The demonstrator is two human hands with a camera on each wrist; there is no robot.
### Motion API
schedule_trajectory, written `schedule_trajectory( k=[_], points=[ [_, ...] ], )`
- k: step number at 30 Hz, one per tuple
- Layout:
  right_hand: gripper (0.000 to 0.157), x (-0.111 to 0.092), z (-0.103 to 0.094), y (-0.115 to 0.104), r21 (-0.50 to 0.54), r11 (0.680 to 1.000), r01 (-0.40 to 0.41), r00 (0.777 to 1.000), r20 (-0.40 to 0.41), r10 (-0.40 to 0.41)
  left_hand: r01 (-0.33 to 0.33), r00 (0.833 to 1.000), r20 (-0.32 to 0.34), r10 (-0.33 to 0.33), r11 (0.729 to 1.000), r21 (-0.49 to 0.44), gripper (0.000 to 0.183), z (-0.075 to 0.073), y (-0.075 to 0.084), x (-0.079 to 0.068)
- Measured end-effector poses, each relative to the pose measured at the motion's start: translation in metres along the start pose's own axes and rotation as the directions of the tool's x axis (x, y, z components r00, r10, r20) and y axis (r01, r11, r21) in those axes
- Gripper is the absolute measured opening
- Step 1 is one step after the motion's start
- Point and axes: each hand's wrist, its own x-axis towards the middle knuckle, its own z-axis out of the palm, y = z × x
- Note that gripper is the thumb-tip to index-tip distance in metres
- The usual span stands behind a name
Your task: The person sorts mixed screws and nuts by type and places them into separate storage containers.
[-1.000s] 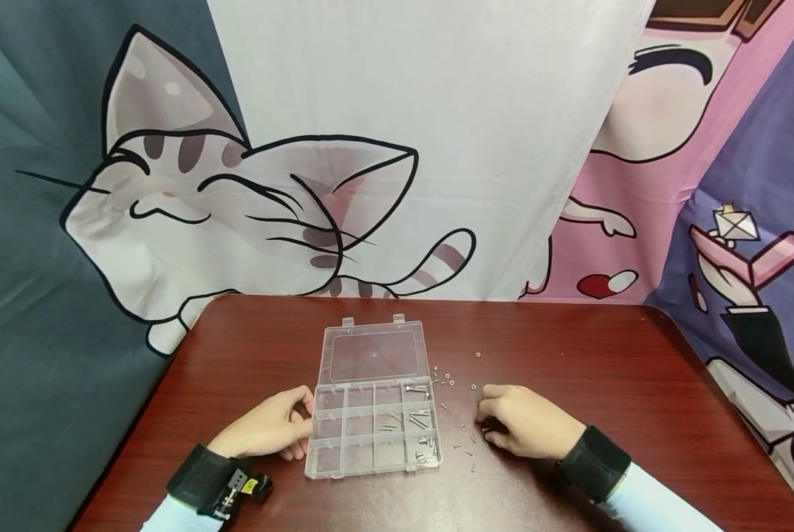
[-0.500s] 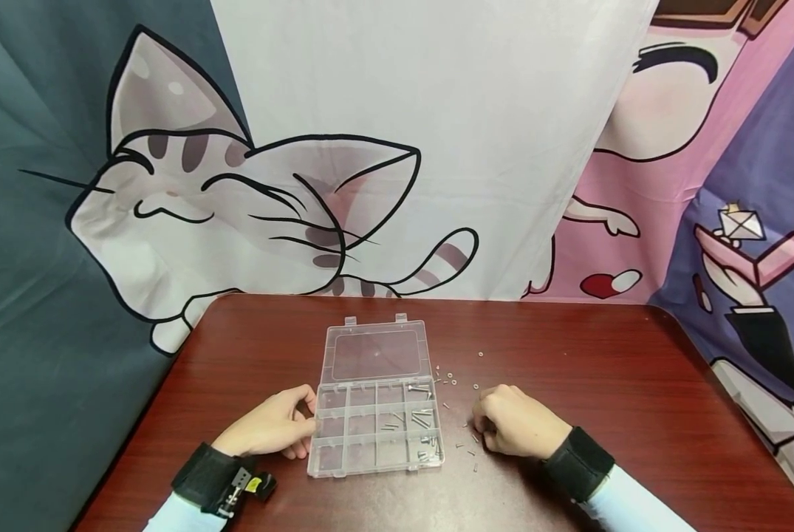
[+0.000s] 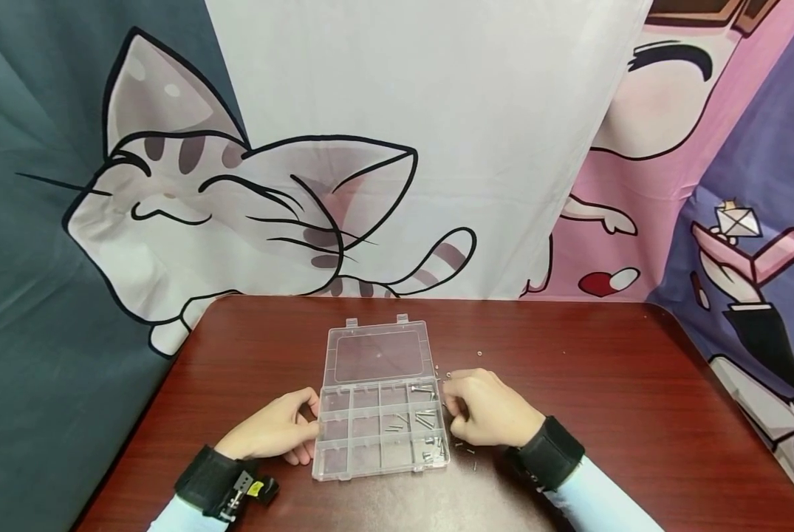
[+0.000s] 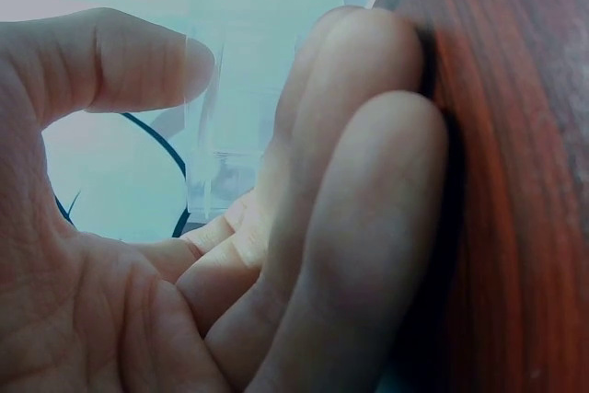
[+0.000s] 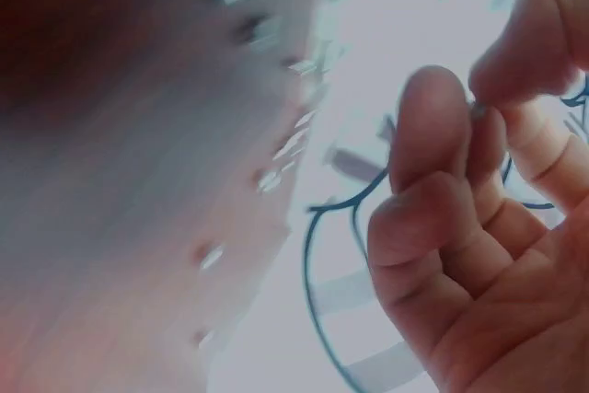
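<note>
A clear plastic compartment box lies on the table with its lid folded back. My left hand holds the box's left edge, thumb on the near side of the plastic in the left wrist view, fingers behind it. Beside the box's right edge, my right hand pinches a small screw between thumb and index finger; only a tiny grey bit of it shows. Silver screws lie in the right-hand compartments, and several more are in the middle ones.
Loose small screws lie on the brown table right of the box, and a small nut or washer sits farther back. The right hand covers part of this scatter. A cartoon-print cloth hangs behind the table.
My right hand has moved left from among the loose screws to the box's right edge, fingertips drawn together. The left hand stays at the box's left edge.
</note>
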Motion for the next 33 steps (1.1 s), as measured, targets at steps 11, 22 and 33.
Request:
schedule_trajectory(
  k=[11,22,33],
  points=[
    [0.022,0.059,0.016,-0.047,0.099,0.991,0.087,0.990,0.106,-0.097,0.005,1.000,0.008,-0.005,1.000,-0.003,0.029,0.000,0.001,0.000],
    [0.022,0.094,0.045,-0.078,0.060,0.973,0.221,0.961,0.157,-0.228,0.005,1.000,0.007,-0.005,1.000,0.003,0.029,-0.001,0.000,0.000],
    [0.022,0.101,0.048,-0.083,0.039,0.964,0.265,0.952,0.147,-0.268,0.005,1.000,0.009,-0.005,1.000,0.005,0.027,-0.001,0.002,-0.001]
  ],
)
